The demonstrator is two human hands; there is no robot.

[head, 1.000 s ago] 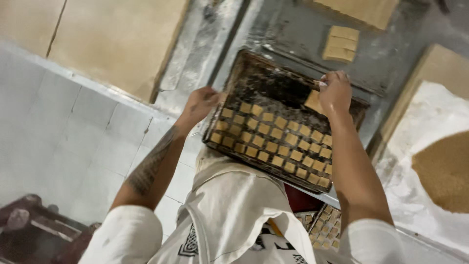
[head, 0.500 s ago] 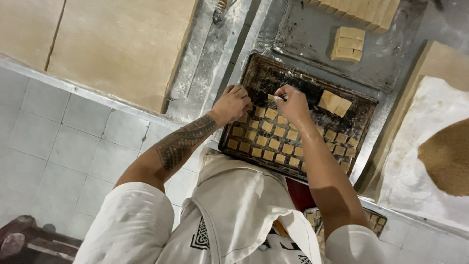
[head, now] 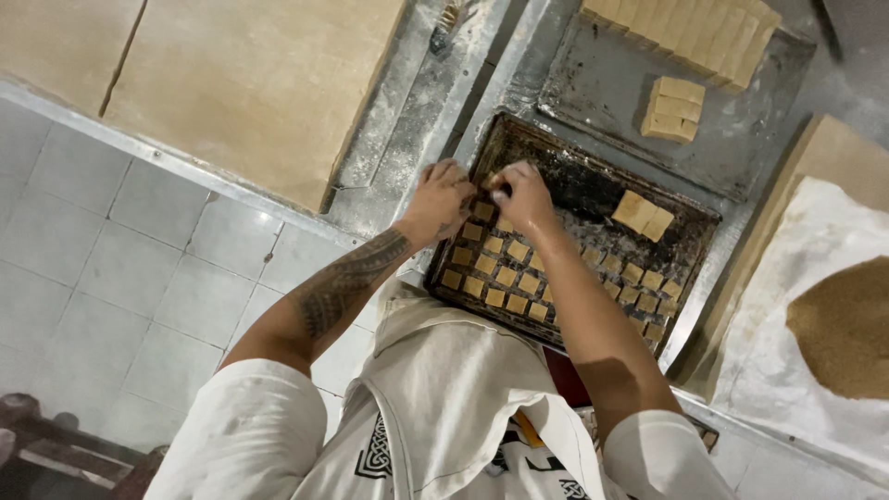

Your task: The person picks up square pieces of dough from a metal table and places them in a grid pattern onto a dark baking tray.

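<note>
The bench point(head: 417, 102) is metal and floured, running from the lower left up to the right in your view. A big slab of rolled dough point(head: 231, 83) covers its left part, well apart from your hands.

A grey flat tray point(head: 602, 102) sits at the far side, with a row of cut dough blocks point(head: 685, 28) along its far edge and a small stack of squares point(head: 671, 109) beside them.

The dark baking tray point(head: 593, 181) lies right in front of you. Its long axis runs from near-left to far-right, skewed to the bench edge. Rows of small dough squares point(head: 505, 276) fill its near half and follow that same axis. A loose cluster of squares point(head: 644, 213) lies on the bare far part, to the right of your hands.

A white sheet with a brown powder heap point(head: 847, 324) lies on the far right.

Your left hand point(head: 444, 199) and right hand point(head: 523, 196) sit together at the tray's far-left corner, fingertips nearly touching each other and down on the top row of squares. Right grip: fingers pinched together, apparently on a square, but the piece is hidden. Left grip: fingers curled down on the squares; can't tell if it's clamped on one.
</note>
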